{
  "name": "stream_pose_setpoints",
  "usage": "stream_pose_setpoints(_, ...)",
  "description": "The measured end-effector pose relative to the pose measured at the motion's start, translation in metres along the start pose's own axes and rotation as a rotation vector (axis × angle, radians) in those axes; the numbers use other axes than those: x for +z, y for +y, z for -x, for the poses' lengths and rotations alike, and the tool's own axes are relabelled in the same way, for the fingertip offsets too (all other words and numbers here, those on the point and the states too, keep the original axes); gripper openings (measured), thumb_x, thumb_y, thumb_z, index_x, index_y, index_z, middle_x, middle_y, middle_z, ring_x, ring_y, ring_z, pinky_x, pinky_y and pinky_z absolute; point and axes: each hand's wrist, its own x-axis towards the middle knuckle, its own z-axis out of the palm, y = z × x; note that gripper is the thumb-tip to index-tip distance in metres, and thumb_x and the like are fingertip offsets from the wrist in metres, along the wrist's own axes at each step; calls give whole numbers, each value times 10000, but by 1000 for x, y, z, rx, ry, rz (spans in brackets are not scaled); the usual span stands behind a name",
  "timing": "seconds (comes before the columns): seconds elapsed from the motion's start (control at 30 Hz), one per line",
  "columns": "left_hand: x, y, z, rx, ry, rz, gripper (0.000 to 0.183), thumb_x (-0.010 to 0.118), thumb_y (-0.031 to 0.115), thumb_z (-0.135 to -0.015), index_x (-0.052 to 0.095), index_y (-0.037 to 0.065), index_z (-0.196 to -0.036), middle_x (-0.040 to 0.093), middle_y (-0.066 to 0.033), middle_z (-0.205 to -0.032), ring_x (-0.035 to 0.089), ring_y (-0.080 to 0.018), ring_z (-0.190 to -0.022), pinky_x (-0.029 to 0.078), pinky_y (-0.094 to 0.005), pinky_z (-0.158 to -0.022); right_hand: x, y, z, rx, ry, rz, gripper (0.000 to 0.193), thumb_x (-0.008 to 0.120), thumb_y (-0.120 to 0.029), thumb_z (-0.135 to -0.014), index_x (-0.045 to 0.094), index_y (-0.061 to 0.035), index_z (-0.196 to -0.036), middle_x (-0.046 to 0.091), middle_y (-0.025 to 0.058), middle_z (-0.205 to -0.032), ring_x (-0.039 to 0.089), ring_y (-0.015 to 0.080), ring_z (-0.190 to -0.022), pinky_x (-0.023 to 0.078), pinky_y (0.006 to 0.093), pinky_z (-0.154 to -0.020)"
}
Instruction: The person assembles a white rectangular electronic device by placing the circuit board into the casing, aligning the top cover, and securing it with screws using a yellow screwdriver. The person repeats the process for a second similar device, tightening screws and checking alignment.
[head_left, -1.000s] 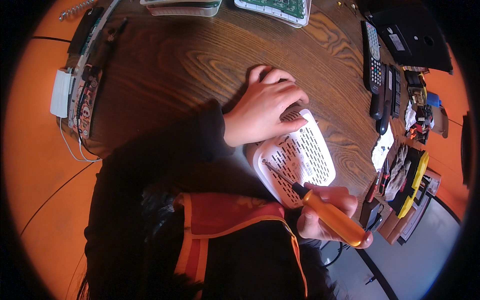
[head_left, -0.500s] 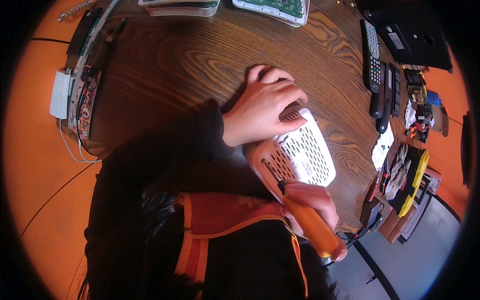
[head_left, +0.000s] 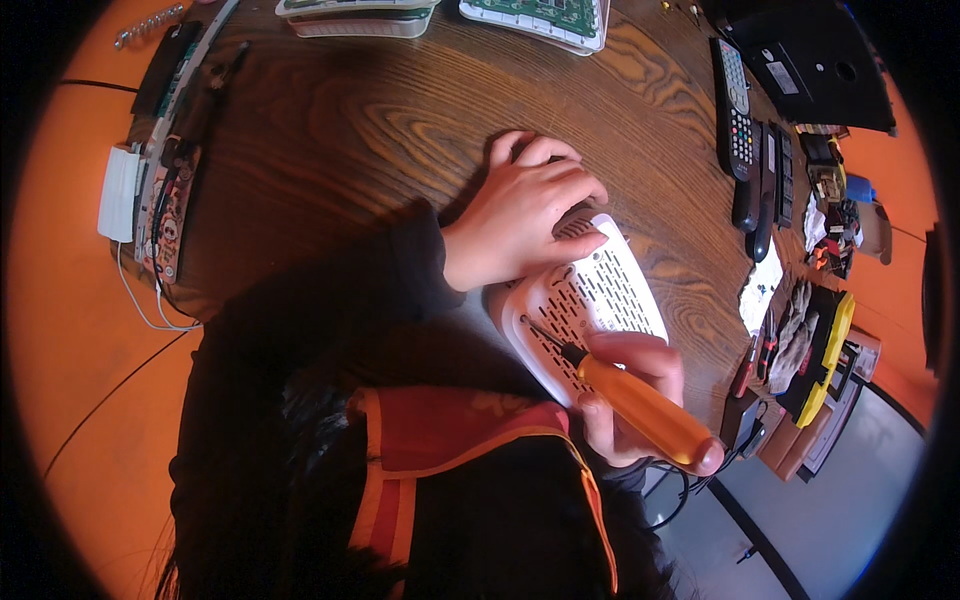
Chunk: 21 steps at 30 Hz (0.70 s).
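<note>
A white plastic electronics casing (head_left: 628,290) with rows of vent slots lies tilted on the brown wooden table. My left hand (head_left: 525,215) grips its far left end, the thumb on the slotted face and the fingers bent over the far side. In my right hand (head_left: 655,362) is a screwdriver (head_left: 650,412) with a thick orange handle. Its thin shaft slants to the left, and the tip sits at a small hole near the casing's left corner. Whether a screw is in that hole cannot be seen. My right fingers hide part of the near right side.
Plastic trays with green circuit boards (head_left: 535,15) stand at the far edge. Along the right lie a remote control (head_left: 735,105), a black handset, gloves (head_left: 795,340), a yellow-edged tool (head_left: 828,360) and small parts. A white adapter (head_left: 120,190) with a cable is at the left edge.
My right hand has shifted up over the casing, and the screwdriver's handle end has swung up and to the right. The left hand keeps its hold on the casing.
</note>
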Motion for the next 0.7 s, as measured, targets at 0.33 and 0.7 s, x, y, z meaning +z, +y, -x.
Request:
stream_pose_setpoints(0.33,1,0,0,9,13,18,311,637,387,-780,620,115,-931,643,-37,-958,453,-232,-1139,198,-425,-988,-15,5,-9,-73,-367,-219,648,690,-335,-647,495,101,-1085,546,249,-1090,573,304,-982,447,361,-859)
stream_pose_setpoints(0.7,0,0,0,4,5,21,310,642,377,-781,622,111,-939,640,-33,-972,447,-229,-1145,192,-426,-993,-18,4,-8,-92,-473,-245,820,638,-460,-664,448,152,-1175,484,307,-1205,516,351,-1110,423,397,-926)
